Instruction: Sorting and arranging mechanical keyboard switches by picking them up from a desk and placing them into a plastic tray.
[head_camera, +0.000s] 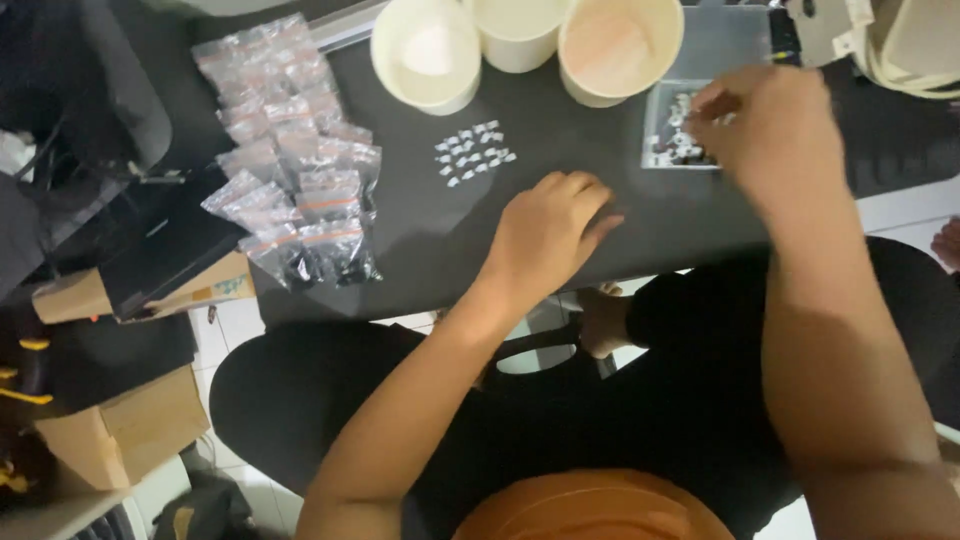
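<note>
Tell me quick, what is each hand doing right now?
Left hand: resting on the dark table, fingers curled, holding nothing visible.
Right hand: fingers pinched over the clear tray of small parts; hold cannot be told.

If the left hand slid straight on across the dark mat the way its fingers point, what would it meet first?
The left hand points up and right. Probably it would first meet the small clear tray of dark parts, where the right hand is; depth is unclear.

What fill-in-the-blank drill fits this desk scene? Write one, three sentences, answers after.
1. The right hand reaches into a small clear ___ of dark parts.
2. The left hand rests on the dark ___.
3. Small white pieces lie below three round paper ___.

Answers: tray; table; cups
</note>
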